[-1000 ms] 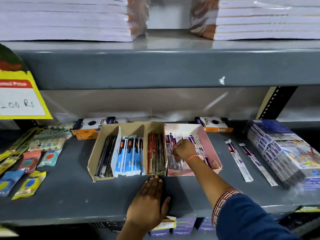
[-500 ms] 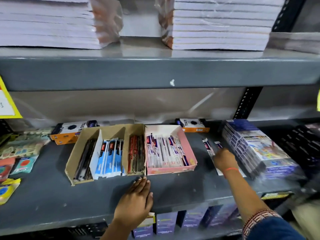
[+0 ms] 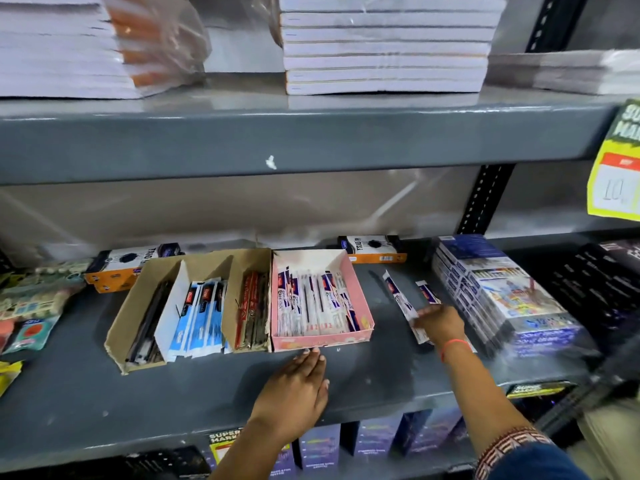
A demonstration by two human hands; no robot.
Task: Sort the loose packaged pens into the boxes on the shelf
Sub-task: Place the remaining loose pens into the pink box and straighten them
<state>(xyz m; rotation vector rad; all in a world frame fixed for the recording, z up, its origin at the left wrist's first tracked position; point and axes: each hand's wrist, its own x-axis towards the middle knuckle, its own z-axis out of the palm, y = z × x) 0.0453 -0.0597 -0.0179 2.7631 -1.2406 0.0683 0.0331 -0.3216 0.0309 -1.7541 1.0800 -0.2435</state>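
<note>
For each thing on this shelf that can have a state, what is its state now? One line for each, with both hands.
Pink box: open-topped, holds white packaged pens.
Brown box: open-topped, divided, holds dark, blue and red pens.
Loose packaged pens: two lying on the shelf, outside the boxes.
Right hand: on the loose pens, grip unclear.
Left hand: flat on the shelf, empty.

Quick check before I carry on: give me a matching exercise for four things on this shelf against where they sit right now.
Things:
1. pink box
2. brown cardboard box
3. left hand
4. right hand

Places:
A. flat on the shelf just in front of the pink box
B. on the loose packaged pens right of the pink box
C. left part of the shelf, divided into compartments
D. directly right of the brown cardboard box, touching it

Pairs: 1-D, 2-C, 3-A, 4-B
</note>
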